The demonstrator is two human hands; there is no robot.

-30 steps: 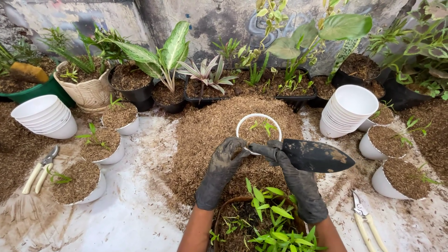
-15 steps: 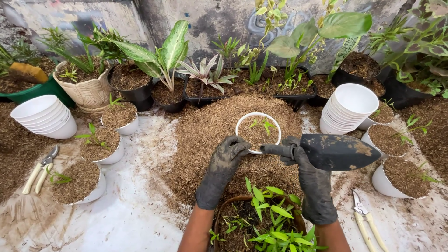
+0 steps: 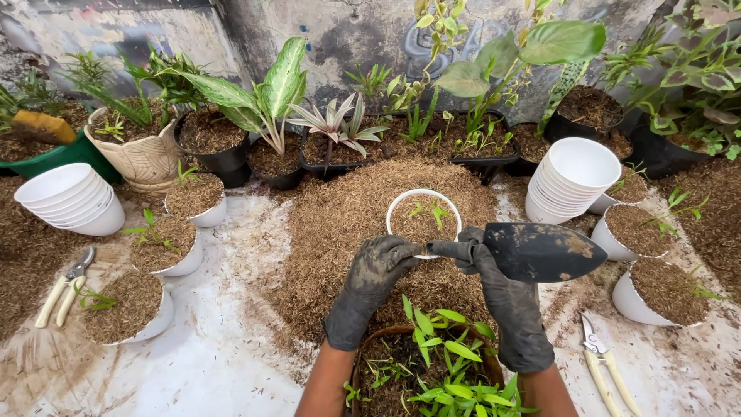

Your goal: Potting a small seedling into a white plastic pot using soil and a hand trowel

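Observation:
Both hands wear dirty dark gloves. My left hand [image 3: 372,272] grips the near rim of a white pot [image 3: 422,216], which is filled with brown husk mix and holds a small green seedling. The pot sits on a big mound of the same mix [image 3: 340,232]. My right hand [image 3: 494,282] holds a black trowel [image 3: 540,252] by its handle, with the blade pointing right, level, just right of the pot. Below my wrists a brown pot of leafy green shoots [image 3: 432,371] stands close to me.
Stacks of empty white pots stand at left [image 3: 69,199] and right [image 3: 573,179]. Filled white pots with seedlings sit left [image 3: 166,245] and right [image 3: 664,289]. Two pruning shears lie on the floor, one left [image 3: 65,284] and one right [image 3: 606,371]. Larger potted plants line the wall.
My right hand moved the trowel slightly right and up, away from the pot's rim. My left hand shifted a little on the near rim of the pot.

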